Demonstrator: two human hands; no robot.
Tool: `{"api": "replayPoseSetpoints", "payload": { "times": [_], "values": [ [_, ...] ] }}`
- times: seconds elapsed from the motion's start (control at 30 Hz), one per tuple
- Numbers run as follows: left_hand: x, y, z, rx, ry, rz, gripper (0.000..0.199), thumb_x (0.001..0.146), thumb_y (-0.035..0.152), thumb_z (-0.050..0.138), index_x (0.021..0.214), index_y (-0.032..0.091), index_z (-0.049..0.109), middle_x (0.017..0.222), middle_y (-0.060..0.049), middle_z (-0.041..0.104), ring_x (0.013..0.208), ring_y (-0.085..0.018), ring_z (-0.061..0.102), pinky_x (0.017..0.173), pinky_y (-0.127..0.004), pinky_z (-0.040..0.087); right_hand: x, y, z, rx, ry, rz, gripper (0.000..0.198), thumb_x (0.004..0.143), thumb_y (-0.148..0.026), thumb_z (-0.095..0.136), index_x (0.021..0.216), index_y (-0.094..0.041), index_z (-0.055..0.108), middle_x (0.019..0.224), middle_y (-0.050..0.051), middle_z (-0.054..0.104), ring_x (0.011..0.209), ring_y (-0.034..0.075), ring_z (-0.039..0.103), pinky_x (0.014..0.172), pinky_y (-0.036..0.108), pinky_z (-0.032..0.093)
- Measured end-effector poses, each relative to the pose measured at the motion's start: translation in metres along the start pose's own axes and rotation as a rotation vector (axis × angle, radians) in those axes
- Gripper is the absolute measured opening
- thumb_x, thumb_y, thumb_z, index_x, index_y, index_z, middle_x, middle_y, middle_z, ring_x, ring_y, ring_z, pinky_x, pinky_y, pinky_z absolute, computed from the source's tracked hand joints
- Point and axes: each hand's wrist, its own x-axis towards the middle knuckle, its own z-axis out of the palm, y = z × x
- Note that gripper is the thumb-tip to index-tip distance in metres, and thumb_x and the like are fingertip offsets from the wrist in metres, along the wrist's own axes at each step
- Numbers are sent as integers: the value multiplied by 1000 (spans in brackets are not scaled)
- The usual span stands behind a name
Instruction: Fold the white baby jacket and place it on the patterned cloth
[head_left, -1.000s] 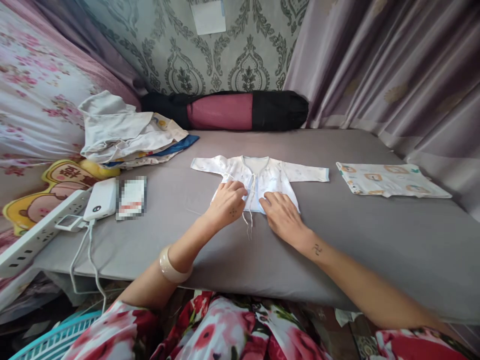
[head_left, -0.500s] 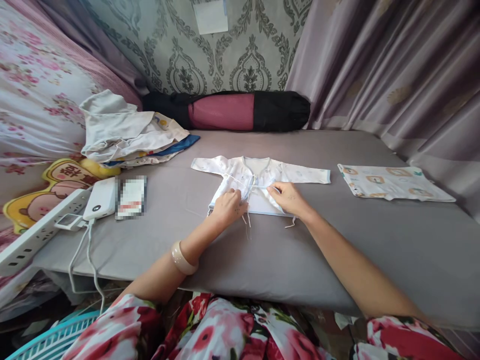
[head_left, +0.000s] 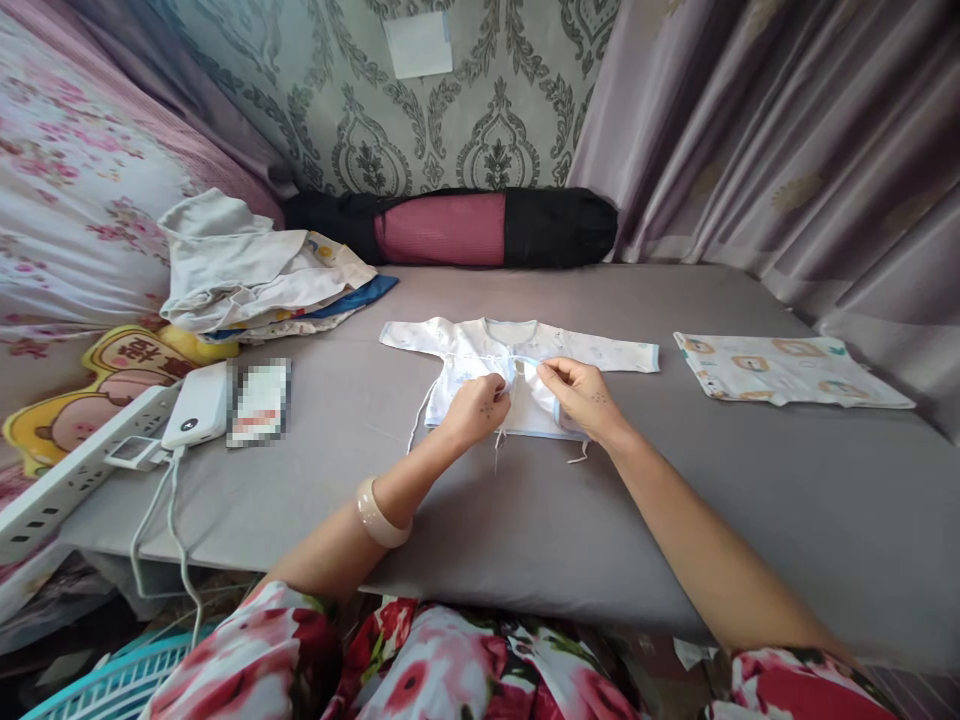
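A small white baby shirt [head_left: 480,345] with pale blue trim lies spread on the grey surface, both sleeves stretched out sideways. My left hand [head_left: 481,405] is closed over the middle of its front, pinching the shirt's edge. My right hand [head_left: 581,390] pinches the blue-trimmed edge of the other front panel, thumb and forefinger together, with the panel slightly lifted. Thin white tie strings [head_left: 498,445] hang below the hem between the hands, and another string trails at the shirt's left side. My left hand hides part of the front.
A folded printed cloth [head_left: 787,370] lies at the right. A pile of clothes [head_left: 262,270] sits at the back left. Nearer on the left are a white power bank [head_left: 199,405], a power strip [head_left: 82,465] and a yellow cushion [head_left: 112,400]. A black and maroon roll [head_left: 450,230] lines the wall.
My left hand has shifted right, closer to my right hand, drawing the shirt's front edge with it. A string now shows along the shirt's left side. My right hand has barely moved.
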Motion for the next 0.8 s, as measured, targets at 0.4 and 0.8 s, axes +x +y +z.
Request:
{"api": "replayPoseSetpoints", "payload": {
  "times": [0.4,0.8],
  "values": [
    [-12,-7,14,-232,-117,109,12,77,19,52,66,17,55,65,1,54,61,-12,50,60,-25,37,-5,20,18,-199,-109,-56,33,86,-42,54,97,-16,71,81,3,71,64,14,60,63,26,46],
    [-15,-26,13,-565,44,-177,40,86,45,57,115,18,53,70,1,65,62,-14,61,61,-25,47,-28,10,25,-538,-307,-202,30,97,-22,41,100,-21,71,100,5,73,95,18,65,86,28,46]
  ]
}}
